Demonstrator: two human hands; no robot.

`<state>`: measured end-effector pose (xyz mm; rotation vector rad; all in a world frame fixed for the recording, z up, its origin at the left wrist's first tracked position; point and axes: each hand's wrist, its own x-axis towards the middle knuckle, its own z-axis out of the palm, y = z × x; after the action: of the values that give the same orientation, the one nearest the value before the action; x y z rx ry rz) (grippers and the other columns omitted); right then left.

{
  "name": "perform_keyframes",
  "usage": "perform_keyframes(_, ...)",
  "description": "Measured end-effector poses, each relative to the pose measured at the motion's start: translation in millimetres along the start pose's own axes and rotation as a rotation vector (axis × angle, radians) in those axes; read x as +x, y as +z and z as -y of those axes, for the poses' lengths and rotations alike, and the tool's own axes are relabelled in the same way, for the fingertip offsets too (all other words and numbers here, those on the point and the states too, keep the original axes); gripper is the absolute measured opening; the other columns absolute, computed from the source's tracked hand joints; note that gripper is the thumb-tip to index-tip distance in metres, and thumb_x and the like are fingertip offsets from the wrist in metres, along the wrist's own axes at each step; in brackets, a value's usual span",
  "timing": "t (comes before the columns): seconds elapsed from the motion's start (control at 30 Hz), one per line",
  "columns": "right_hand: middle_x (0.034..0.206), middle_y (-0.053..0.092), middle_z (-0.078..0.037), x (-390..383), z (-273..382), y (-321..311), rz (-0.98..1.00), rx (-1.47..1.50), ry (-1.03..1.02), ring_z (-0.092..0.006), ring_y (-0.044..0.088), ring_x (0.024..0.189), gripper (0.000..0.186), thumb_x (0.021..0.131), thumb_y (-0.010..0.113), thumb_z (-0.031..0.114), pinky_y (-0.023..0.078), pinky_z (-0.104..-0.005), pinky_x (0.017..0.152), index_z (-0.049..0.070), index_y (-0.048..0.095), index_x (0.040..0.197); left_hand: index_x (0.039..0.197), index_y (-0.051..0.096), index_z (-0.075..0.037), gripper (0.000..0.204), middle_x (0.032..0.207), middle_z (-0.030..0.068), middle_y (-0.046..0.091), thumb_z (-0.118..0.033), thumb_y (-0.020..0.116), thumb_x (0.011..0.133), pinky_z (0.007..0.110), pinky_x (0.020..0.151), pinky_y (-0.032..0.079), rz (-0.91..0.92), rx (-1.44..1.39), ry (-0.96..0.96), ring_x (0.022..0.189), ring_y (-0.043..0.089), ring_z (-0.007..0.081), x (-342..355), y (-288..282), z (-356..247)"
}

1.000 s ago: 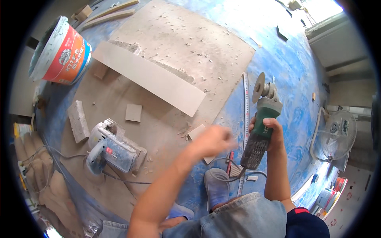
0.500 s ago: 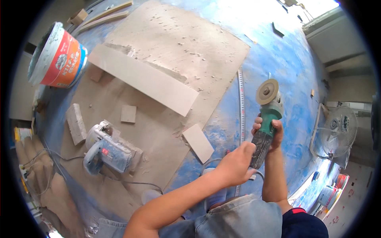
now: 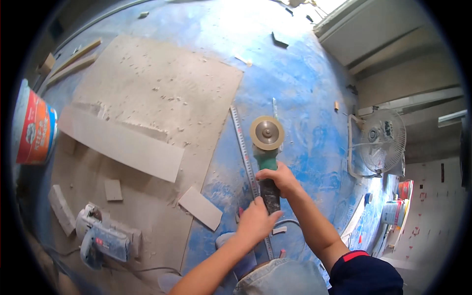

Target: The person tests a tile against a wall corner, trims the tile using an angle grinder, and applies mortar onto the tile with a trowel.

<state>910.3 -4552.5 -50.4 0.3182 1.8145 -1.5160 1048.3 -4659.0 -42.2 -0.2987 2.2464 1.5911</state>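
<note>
I hold a green and black angle grinder (image 3: 267,160) with a disc (image 3: 267,132) facing up. My right hand (image 3: 279,179) is closed round its middle, just below the disc. My left hand (image 3: 253,221) grips the black rear end, its fingertips partly hidden. A measuring tape (image 3: 241,137) lies extended on the blue-stained floor beside the grinder. A small pale board piece (image 3: 199,206) lies left of my hands, and a cord loops below the tool.
A long pale strip (image 3: 120,140), a circular saw (image 3: 105,236) and offcuts lie on a dusty board (image 3: 157,73) at left, near a bucket (image 3: 34,132). Wooden battens (image 3: 73,64) lie behind. A fan (image 3: 378,142) and pails (image 3: 392,212) stand at right.
My left hand has moved onto the grinder's rear end. The grinder has moved leftward and lower, its disc now turned face up. The view has swung rightward, shifting the floor items left.
</note>
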Motion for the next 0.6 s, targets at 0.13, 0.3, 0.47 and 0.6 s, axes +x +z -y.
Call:
perform_keyframes(0.13,0.079,0.062,-0.004,52.7,-11.3,-41.1,-0.218,-0.223,-0.109,-0.0147,0.057,0.070,0.032,0.068,0.073,0.017,0.048,-0.0324,0.065,0.000,0.063,0.094,0.103,0.066,0.002,0.042,0.095,0.0213,0.068,-0.037,0.069,0.089,0.042,0.078,0.052,-0.049,-0.127,0.036,0.090,0.067,0.0351,12.9,-76.3,5.4)
perform_keyframes(0.3,0.078,0.063,-0.004,111.4,15.6,-64.0,-0.312,-0.430,-0.261,-0.0152,0.058,0.071,0.032,0.068,0.072,0.022,0.048,-0.0328,0.066,0.002,0.065,0.092,0.103,0.067,0.002,0.031,0.084,0.0106,0.069,-0.028,0.065,0.093,0.033,0.071,0.052,-0.644,-0.109,0.029,0.077,0.065,0.0200,40.6,-199.6,60.2)
perform_keyframes(0.47,0.078,0.066,-0.007,129.5,21.3,-64.8,-0.375,-0.558,-0.281,-0.0181,0.060,0.070,0.037,0.069,0.073,0.026,0.050,-0.0339,0.067,0.000,0.066,0.095,0.100,0.063,0.000,0.022,0.079,0.0018,0.061,-0.021,0.063,0.096,0.024,0.067,0.050,-0.901,-0.560,-0.096,0.071,0.058,0.0091,33.6,-272.0,119.5)
perform_keyframes(0.6,0.074,0.065,-0.010,119.7,9.7,-64.3,-0.454,-0.691,-0.337,-0.0194,0.060,0.067,0.036,0.073,0.072,0.025,0.050,-0.0363,0.066,-0.002,0.064,0.096,0.106,0.059,0.000,0.024,0.086,0.0006,0.061,-0.020,0.065,0.095,0.022,0.067,0.049,-1.033,-0.629,-0.186,0.073,0.057,0.0083,28.1,-298.2,170.7)
